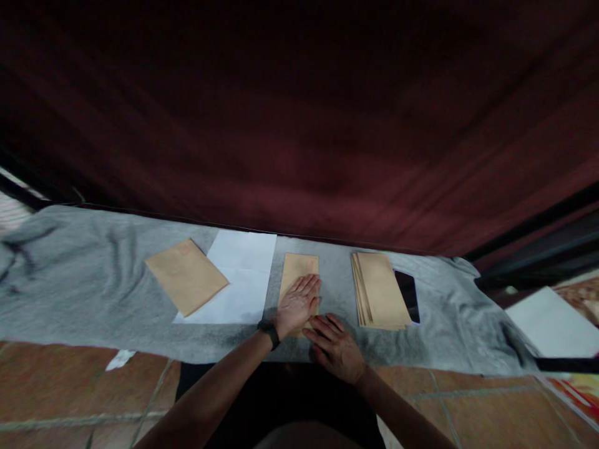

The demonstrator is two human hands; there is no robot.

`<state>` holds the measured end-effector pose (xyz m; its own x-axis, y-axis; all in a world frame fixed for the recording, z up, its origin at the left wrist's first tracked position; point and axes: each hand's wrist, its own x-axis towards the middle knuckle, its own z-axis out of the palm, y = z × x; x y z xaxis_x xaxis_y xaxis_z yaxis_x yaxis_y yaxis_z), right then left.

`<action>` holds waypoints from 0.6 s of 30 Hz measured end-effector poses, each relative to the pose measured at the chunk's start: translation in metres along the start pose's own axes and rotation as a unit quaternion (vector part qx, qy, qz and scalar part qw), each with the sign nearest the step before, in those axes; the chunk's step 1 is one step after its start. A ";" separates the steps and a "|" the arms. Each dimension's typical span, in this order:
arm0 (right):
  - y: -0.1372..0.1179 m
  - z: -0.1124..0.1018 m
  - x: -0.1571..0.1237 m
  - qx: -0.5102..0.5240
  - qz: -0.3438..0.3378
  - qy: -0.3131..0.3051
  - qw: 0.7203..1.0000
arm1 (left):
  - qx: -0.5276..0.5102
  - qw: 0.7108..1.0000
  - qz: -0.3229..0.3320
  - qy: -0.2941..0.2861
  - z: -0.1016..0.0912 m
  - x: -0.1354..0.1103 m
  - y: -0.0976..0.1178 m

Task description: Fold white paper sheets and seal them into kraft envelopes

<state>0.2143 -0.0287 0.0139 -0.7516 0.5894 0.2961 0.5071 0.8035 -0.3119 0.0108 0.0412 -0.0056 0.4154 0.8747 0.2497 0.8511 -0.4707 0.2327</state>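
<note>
A brown envelope (296, 269) lies in the middle of the grey cloth (84, 293). My left hand (298, 304), a black band on its wrist, rests flat on that envelope with fingers stretched out. My right hand (334, 347) lies flat just below and to the right, fingertips touching the envelope's near edge. Neither hand grips anything. To the right sits a stack of brown envelopes (379, 288). On the left another single brown envelope (186, 275) lies across white paper sheets (241, 274).
A dark phone (407, 293) lies beside the stack on its right. A dark red curtain (299, 125) hangs behind the cloth. More white paper (552, 323) sits far right. Terracotta floor tiles (70, 393) are in front, with a white scrap (120, 359).
</note>
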 end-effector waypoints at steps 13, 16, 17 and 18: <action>-0.005 -0.001 0.003 -0.004 0.004 0.000 1.000 | -0.037 0.999 0.038 -0.011 -0.020 -0.062 0.013; -0.005 0.000 0.003 0.001 0.013 0.002 1.000 | -0.027 0.998 0.047 -0.012 -0.026 -0.079 0.018; -0.005 0.000 0.003 0.002 0.014 -0.001 1.000 | -0.022 0.999 0.049 -0.012 -0.028 -0.084 0.020; -0.005 -0.001 0.003 0.004 0.015 -0.004 1.000 | -0.016 0.999 0.050 -0.011 -0.029 -0.089 0.021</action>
<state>0.2101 -0.0309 0.0169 -0.7399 0.6121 0.2791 0.5258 0.7850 -0.3276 -0.0182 -0.0502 0.0043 0.5057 0.8251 0.2519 0.7944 -0.5592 0.2369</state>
